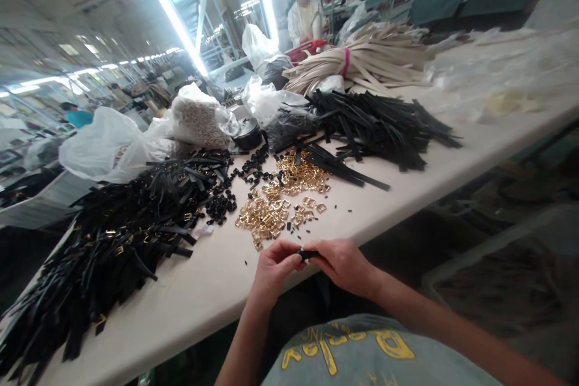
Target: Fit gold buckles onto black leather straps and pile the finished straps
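My left hand (pixel 275 265) and my right hand (pixel 344 263) meet at the near edge of the white table (pixel 217 277). Both pinch a small black strap piece (pixel 308 253) between their fingertips. Just beyond the hands lies a heap of gold metal buckles (pixel 281 199). Small black loops (pixel 226 196) are scattered beside the buckles. A big pile of black straps with buckles on them (pixel 113 241) covers the table's left side. Loose black strips (pixel 375 123) lie farther back on the right.
White plastic bags (pixel 111 145) and a bag of pale parts (pixel 199 117) stand at the back. A bundle of beige straps (pixel 362 60) tied with pink lies behind the black strips. A person in white (pixel 306 9) works at a far bench. Clear bags (pixel 497 72) cover the right end.
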The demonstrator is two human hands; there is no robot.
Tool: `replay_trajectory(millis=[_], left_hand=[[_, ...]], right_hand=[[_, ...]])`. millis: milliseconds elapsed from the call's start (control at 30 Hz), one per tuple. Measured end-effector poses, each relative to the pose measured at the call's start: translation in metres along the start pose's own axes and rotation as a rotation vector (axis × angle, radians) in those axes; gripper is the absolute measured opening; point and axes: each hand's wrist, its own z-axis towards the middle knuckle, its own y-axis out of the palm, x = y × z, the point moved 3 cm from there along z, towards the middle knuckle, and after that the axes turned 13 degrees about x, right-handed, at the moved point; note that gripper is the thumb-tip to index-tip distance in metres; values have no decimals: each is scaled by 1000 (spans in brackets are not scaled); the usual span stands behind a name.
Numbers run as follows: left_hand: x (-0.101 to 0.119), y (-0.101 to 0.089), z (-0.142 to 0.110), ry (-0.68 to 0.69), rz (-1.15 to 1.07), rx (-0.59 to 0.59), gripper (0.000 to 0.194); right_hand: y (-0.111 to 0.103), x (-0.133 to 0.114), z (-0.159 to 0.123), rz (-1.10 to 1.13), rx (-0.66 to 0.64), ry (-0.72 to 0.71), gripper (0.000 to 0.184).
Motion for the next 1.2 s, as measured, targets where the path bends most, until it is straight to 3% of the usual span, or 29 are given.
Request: replay_trajectory(millis=[167,367,467,533,733,933,1067,1200], left_hand=[[-7,4,-6,-80,62,-68,28],[-1,0,-12,38,15,88,28],[4,-8,-13,71,31,141,26],[1,-11,-13,52,18,143,27],[-17,-5,-15,-3,-70,132,33],[-13,2,-18,2,-28,126,29],[-12,6,-19,-7,-33,80,27],[-11,-2,-18,66,77,110,26]], right_hand=[[9,0,-7,-167,-165,-58,18],[9,-6,-3,-67,-94,67,15],[6,-5,-2,6,-48,145,37],[6,-4,-3,36,-16,179,39],[13,-6,-5,53,67,122,35],[18,-10,-6,6,88,52,32],[22,-7,-5,61,89,155,31],[22,-3,1,206,49,317,30]])
